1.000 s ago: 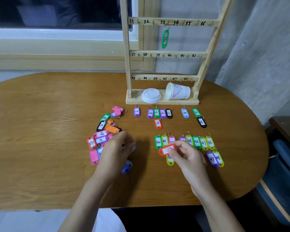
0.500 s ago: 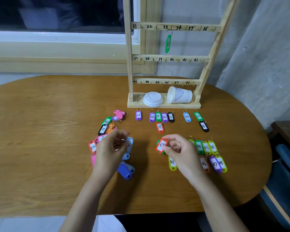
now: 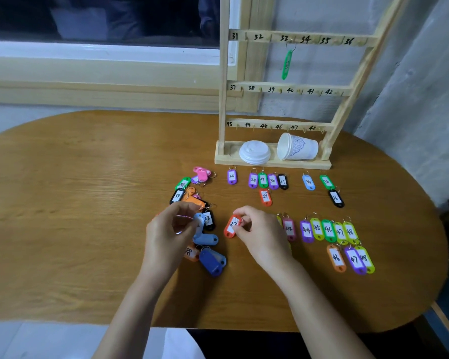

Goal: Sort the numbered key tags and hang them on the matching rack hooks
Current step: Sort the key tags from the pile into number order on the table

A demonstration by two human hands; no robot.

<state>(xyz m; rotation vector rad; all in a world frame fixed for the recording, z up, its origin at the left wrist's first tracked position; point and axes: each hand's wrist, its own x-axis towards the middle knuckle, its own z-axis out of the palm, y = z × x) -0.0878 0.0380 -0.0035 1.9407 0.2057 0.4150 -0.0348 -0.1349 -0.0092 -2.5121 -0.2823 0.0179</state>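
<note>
Now sorting on table (image 3: 88, 203), rack (image 3: 296, 86) behind. Right hand (image 3: 262, 237), fingers curled, pinches red tag (image 3: 231, 226) marked 37, low over table. Left hand (image 3: 169, 234) pinches blue tag (image 3: 199, 224) beside pile (image 3: 189, 199). Best: lay 37 left of row (image 3: 328, 229), label up, ring toward rack, apart from neighbours.

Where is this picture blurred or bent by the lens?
Head view: the wide lens bows the table and leans the rack; the number on the hanging green tag is too soft to read; the red tag in the right hand is legible.
</note>
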